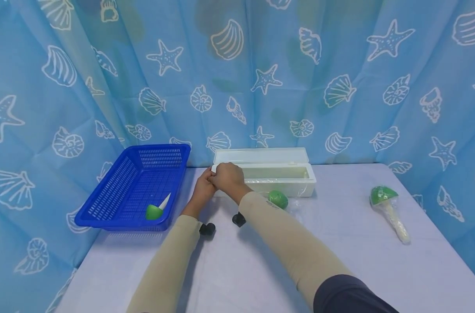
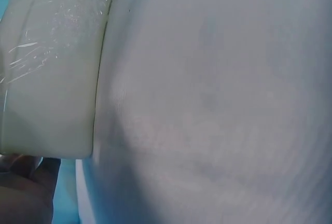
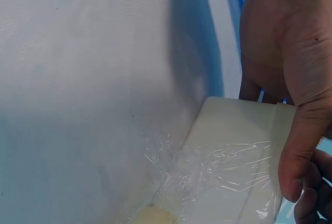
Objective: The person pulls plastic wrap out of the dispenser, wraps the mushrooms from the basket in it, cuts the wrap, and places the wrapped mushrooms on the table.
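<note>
A long white plastic-wrap dispenser (image 1: 292,188) stands at the back of the table, its lid (image 1: 261,155) raised. My left hand (image 1: 203,190) grips its left end, with the thumb (image 3: 301,146) on the box's upper edge in the right wrist view. Over that same corner, my right hand (image 1: 230,176) has curled fingers (image 3: 307,203) close to the left thumb; whether they pinch anything is hidden. Creased clear plastic wrap (image 3: 244,167) lies across the box's front. Just before the box lies a rounded green thing (image 1: 278,199), partly behind the right forearm.
A blue basket (image 1: 132,187) at the left holds a green piece (image 1: 154,212) with a white pointed part. At the right lies a plastic-wrapped green-headed thing (image 1: 384,195) with a pale stem. A blue shell-patterned curtain (image 1: 261,108) hangs behind the table.
</note>
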`<move>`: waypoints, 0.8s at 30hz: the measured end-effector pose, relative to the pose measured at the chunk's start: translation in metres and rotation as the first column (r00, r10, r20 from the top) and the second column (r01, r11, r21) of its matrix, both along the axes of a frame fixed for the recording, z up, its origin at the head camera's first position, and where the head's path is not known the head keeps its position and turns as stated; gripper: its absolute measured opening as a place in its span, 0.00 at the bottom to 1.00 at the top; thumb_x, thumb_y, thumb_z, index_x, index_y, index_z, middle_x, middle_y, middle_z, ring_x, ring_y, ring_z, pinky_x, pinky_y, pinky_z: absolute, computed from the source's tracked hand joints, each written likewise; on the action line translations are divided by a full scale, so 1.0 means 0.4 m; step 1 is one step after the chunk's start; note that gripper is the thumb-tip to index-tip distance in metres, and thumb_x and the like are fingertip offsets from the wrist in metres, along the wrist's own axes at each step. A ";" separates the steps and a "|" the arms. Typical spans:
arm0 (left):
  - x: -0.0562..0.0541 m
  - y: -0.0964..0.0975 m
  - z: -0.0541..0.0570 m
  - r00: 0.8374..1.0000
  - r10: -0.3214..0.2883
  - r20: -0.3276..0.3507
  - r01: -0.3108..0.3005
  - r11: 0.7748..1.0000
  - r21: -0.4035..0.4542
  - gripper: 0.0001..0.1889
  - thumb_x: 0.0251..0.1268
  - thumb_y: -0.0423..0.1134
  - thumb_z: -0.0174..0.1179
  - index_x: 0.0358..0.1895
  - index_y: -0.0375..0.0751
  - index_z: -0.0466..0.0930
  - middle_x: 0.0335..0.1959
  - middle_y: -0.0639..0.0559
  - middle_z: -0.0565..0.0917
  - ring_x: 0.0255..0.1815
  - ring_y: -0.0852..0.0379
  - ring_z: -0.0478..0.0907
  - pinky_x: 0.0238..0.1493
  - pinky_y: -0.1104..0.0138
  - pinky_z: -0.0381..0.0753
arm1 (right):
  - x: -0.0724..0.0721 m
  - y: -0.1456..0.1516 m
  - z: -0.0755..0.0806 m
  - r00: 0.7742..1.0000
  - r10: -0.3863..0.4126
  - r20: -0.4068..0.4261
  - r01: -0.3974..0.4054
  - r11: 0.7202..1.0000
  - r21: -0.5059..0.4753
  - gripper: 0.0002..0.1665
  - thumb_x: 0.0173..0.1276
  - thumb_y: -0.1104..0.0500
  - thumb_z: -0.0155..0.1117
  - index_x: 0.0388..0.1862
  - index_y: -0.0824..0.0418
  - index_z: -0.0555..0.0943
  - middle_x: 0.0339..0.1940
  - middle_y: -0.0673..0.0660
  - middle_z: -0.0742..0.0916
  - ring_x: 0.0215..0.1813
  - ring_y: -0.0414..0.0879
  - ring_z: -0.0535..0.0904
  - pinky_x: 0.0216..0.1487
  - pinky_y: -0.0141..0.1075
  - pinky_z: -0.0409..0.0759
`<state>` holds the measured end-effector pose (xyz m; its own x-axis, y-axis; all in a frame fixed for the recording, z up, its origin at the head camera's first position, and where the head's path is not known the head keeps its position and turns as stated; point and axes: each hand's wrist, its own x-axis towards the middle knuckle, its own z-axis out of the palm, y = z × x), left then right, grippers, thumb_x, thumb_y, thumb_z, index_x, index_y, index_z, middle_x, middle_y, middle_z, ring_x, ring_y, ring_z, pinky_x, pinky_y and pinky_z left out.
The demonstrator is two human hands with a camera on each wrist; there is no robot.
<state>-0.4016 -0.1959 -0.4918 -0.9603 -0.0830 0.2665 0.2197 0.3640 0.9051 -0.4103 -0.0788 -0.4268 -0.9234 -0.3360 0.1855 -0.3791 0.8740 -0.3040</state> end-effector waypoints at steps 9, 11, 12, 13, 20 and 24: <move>-0.004 -0.009 0.015 0.999 -0.020 0.036 0.022 0.999 -0.048 0.05 0.54 0.24 0.62 0.34 0.29 0.80 0.72 0.36 0.62 0.74 0.39 0.54 0.69 0.47 0.55 | -0.018 0.005 -0.003 0.998 -0.030 0.060 0.033 0.998 -0.047 0.20 0.63 0.46 0.61 0.16 0.54 0.73 0.14 0.49 0.74 0.22 0.45 0.72 0.22 0.38 0.69; -0.001 -0.011 0.017 0.999 -0.031 0.040 0.033 0.998 -0.056 0.04 0.55 0.26 0.63 0.34 0.30 0.80 0.72 0.38 0.62 0.73 0.38 0.54 0.68 0.45 0.56 | -0.017 0.008 -0.003 0.996 -0.038 0.081 0.042 0.998 -0.049 0.22 0.64 0.45 0.60 0.14 0.54 0.72 0.13 0.49 0.73 0.21 0.45 0.71 0.21 0.38 0.68; 0.001 -0.012 0.017 0.999 -0.026 0.036 0.029 0.997 -0.069 0.04 0.55 0.27 0.64 0.33 0.32 0.80 0.72 0.38 0.63 0.73 0.37 0.55 0.67 0.44 0.58 | -0.015 0.009 -0.002 0.995 -0.039 0.088 0.044 0.998 -0.047 0.23 0.64 0.44 0.59 0.13 0.54 0.72 0.13 0.49 0.73 0.21 0.45 0.71 0.20 0.38 0.67; 0.002 -0.013 0.016 0.999 -0.024 0.037 0.027 0.997 -0.071 0.03 0.55 0.27 0.65 0.32 0.33 0.81 0.71 0.38 0.63 0.72 0.37 0.56 0.66 0.43 0.58 | -0.013 0.010 -0.001 0.995 -0.038 0.094 0.043 0.998 -0.048 0.24 0.65 0.44 0.59 0.13 0.54 0.72 0.13 0.49 0.73 0.20 0.45 0.71 0.20 0.38 0.68; 0.004 -0.012 0.017 0.998 0.015 0.066 -0.010 0.997 -0.075 0.08 0.51 0.27 0.70 0.30 0.33 0.79 0.72 0.41 0.64 0.73 0.39 0.56 0.68 0.43 0.54 | -0.002 0.019 0.004 0.997 -0.022 0.079 0.024 0.999 -0.027 0.23 0.65 0.44 0.60 0.14 0.53 0.74 0.12 0.49 0.75 0.20 0.44 0.72 0.20 0.38 0.69; -0.009 -0.008 0.014 0.997 0.016 0.072 -0.010 0.996 -0.088 0.09 0.51 0.28 0.71 0.29 0.34 0.78 0.71 0.43 0.65 0.73 0.40 0.56 0.68 0.42 0.52 | -0.005 0.026 0.009 0.997 -0.041 0.066 0.042 0.999 -0.017 0.23 0.64 0.44 0.62 0.13 0.53 0.75 0.11 0.49 0.75 0.19 0.44 0.72 0.19 0.37 0.68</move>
